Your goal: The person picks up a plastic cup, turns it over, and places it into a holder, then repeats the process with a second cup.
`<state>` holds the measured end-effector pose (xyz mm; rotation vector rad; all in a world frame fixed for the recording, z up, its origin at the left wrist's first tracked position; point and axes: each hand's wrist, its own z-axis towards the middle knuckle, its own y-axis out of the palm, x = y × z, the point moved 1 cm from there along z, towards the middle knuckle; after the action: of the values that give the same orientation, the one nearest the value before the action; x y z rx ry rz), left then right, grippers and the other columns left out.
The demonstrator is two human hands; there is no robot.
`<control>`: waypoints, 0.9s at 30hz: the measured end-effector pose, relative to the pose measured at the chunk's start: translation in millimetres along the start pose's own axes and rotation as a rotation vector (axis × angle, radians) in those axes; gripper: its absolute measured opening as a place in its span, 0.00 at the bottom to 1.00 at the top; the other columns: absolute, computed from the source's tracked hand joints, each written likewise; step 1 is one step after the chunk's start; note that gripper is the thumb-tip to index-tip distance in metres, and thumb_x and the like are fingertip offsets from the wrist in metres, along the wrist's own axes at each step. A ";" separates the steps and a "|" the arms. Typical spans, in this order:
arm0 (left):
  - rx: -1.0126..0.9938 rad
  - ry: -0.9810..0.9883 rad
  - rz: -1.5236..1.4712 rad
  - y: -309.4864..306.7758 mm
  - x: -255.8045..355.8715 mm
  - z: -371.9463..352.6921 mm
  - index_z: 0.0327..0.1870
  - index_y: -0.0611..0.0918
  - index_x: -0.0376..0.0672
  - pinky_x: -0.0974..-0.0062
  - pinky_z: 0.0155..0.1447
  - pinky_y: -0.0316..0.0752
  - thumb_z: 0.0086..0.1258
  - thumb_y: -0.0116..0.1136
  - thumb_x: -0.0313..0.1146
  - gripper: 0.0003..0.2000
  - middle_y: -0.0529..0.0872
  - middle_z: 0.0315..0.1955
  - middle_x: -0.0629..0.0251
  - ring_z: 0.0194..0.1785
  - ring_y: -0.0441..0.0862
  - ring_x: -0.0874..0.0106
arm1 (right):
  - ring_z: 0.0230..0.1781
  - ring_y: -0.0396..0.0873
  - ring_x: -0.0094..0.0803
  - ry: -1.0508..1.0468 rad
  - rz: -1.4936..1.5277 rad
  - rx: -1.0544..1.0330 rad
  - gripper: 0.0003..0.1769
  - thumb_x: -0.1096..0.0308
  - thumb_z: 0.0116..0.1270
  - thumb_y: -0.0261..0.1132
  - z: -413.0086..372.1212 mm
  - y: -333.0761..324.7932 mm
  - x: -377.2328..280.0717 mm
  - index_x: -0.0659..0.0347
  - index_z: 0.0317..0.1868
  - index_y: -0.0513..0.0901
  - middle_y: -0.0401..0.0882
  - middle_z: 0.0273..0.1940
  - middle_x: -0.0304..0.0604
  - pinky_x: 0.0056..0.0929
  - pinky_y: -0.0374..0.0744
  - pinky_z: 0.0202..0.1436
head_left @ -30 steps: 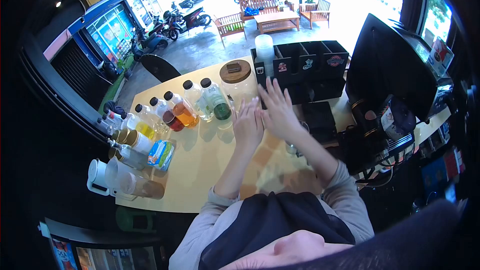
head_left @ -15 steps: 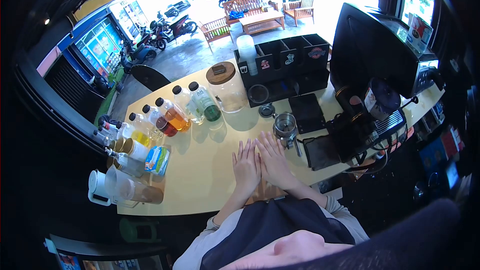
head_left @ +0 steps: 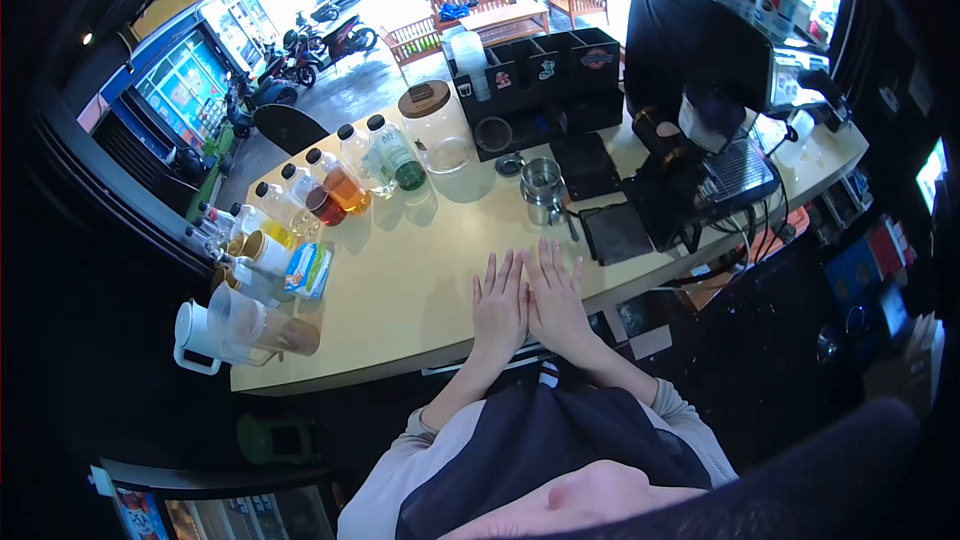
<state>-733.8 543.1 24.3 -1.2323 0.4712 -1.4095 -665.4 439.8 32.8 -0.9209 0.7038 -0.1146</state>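
Observation:
My left hand (head_left: pixel 498 302) and my right hand (head_left: pixel 555 300) are held side by side above the front edge of the wooden counter (head_left: pixel 400 295). Both are flat with fingers stretched out, palms down, their inner edges touching or nearly so. Neither holds anything. Just beyond my right hand stands a metal cup-shaped vessel (head_left: pixel 542 182) on the counter, with a small round dark-rimmed lid (head_left: pixel 509 164) to its left. A black mat (head_left: pixel 615 233) lies right of the vessel.
An espresso machine (head_left: pixel 700 50) fills the right end. A black organizer (head_left: pixel 545 80) with stacked plastic cups (head_left: pixel 468 55) and a wood-lidded jar (head_left: pixel 436 130) stand at the back. Several bottles (head_left: pixel 345 180), a wipes pack (head_left: pixel 309 270) and pitchers (head_left: pixel 262 325) line the left.
The view has shifted, so the counter and its items sit higher in the picture. My hands are now nearer the counter's front edge, farther from the metal vessel, still flat together.

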 end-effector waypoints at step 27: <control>-0.304 0.288 -0.132 64.3 199.6 -147.8 0.76 0.62 0.44 0.44 0.77 0.47 0.80 0.36 0.40 0.26 0.61 0.77 0.60 0.80 0.52 0.56 | 0.80 0.44 0.58 0.348 -0.053 0.171 0.31 0.65 0.74 0.48 -260.5 -130.2 31.6 0.61 0.76 0.59 0.50 0.78 0.59 0.63 0.45 0.77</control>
<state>-790.6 294.4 -3.9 -1.3240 0.8406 -1.6826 -772.0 167.7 11.6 -0.7623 0.9758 -0.3831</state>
